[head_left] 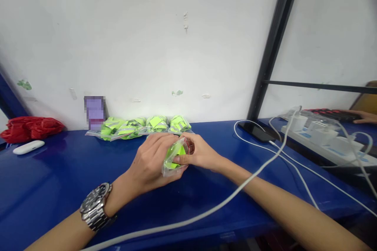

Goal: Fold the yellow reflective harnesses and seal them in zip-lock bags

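Between my two hands, over the blue table, is a small clear plastic bag with folded neon-yellow fabric inside. My left hand wraps round the bag from the left, its fingertips partly hidden. From the right, my right hand grips the bag's opening, thumb pressed on the yellow fabric. Behind my hands, several bagged neon-yellow bundles with silvery strips lie in a row against the wall. My left wrist wears a metal watch.
At left lie a red plastic bag and a white case. A phone and a power strip with chargers sit at right. A white cable crosses in front of my right forearm. Another person's hand rests far right.
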Action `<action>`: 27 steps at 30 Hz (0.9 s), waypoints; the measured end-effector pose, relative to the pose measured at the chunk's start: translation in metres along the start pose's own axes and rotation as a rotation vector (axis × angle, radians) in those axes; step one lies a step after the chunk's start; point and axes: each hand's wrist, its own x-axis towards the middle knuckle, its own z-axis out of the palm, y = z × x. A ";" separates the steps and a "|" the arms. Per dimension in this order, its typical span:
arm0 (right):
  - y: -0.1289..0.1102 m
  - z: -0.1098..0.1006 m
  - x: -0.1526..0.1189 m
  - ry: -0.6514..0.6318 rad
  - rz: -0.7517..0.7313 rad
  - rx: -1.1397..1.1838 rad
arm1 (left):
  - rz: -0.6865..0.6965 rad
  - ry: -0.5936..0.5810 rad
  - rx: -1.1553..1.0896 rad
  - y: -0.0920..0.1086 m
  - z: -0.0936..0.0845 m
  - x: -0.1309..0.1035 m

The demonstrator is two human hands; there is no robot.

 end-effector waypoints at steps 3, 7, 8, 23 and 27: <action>-0.006 -0.005 -0.001 -0.100 0.061 0.168 | -0.030 -0.007 -0.015 -0.004 -0.003 -0.002; -0.001 0.003 -0.001 -0.020 0.056 -0.010 | 0.048 -0.045 -0.060 0.001 -0.001 -0.003; 0.001 0.006 -0.001 0.029 0.039 -0.101 | 0.070 -0.045 -0.068 0.003 0.000 -0.002; 0.005 0.015 0.002 0.239 -0.040 -0.571 | 0.085 -0.003 -0.159 0.002 0.006 -0.004; -0.008 0.006 0.001 0.184 -0.086 -0.512 | 0.046 -0.003 -0.169 -0.016 -0.002 -0.005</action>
